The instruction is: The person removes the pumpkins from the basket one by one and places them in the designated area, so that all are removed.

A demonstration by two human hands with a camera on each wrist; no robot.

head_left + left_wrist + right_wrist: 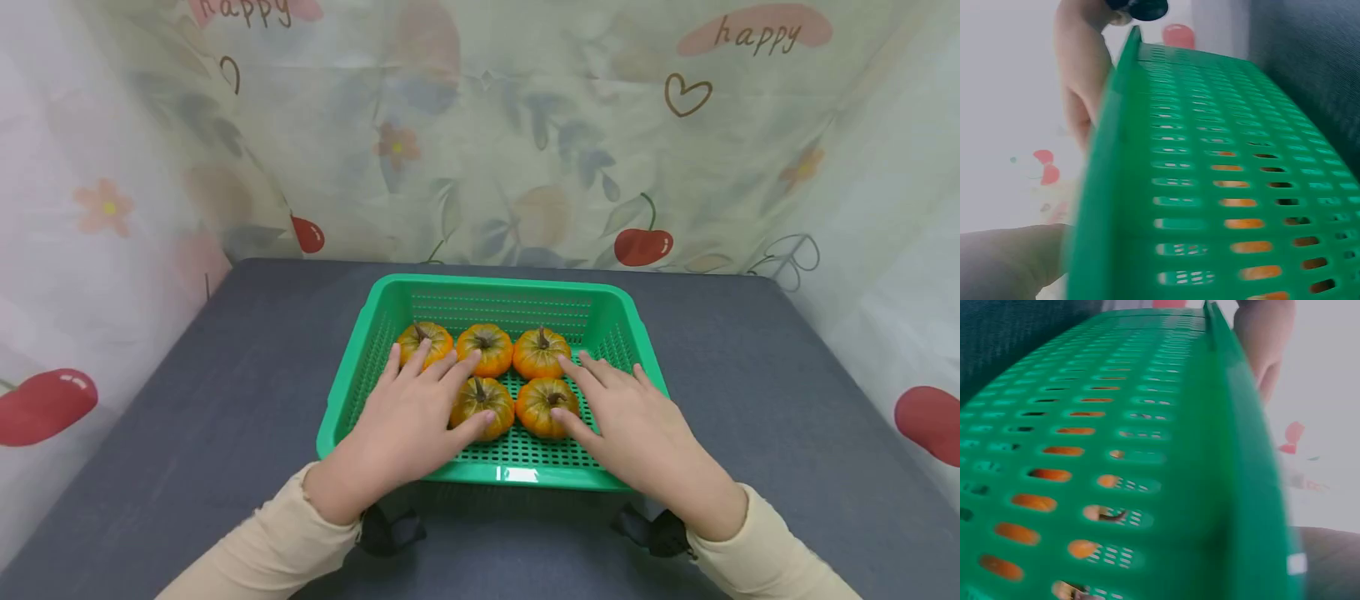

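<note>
Several small orange pumpkins, one of them a back-row pumpkin (542, 353), sit in a green plastic basket (517, 473) in the head view. My left hand (408, 421) is over the basket's left side, fingers spread and straight, hiding whatever lies beneath the palm. Its thumb reaches over a front pumpkin (480, 400). On the right side, my right hand (637, 425) spreads its fingers likewise, with the thumb by the stem of another front pumpkin (542, 417). Whether the fingertips touch the pumpkins, I cannot tell. Both wrist views show the slotted basket wall (1179, 169) close up, orange showing through.
Under the basket is a dark grey table (750, 400), its surface extending to both sides. A patterned curtain (487, 150) with cherries, flowers and lettering hangs behind and along the sides. Black straps (386, 533) hang below the wrists near the basket's front rim.
</note>
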